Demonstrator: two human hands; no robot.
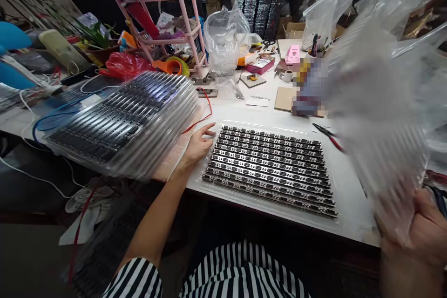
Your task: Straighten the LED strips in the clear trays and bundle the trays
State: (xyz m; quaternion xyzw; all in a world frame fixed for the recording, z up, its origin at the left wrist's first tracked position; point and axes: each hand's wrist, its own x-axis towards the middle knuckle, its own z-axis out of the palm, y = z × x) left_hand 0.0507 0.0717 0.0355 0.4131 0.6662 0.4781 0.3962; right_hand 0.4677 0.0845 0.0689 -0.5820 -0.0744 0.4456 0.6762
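Observation:
A clear plastic tray (268, 126) lies on the white table in front of me, filled with rows of small metal-and-black connectors (267, 167). My left hand (198, 146) is at this tray's left edge, its fingers stretched out and apart; whether they press on the rim I cannot tell. Raised at the right, my right hand (424, 221) grips a ribbed clear plastic tray (380, 116) by its lower end. That raised tray is smeared by motion, and its far side is hard to make out.
Left of my left hand stands a stack of filled trays (129, 116). Pliers (328, 136) with red handles lie right of the flat tray. Farther back are a pink rack (185, 32), a clear plastic bag (226, 39), a brown board (283, 98) and a red cable (208, 107).

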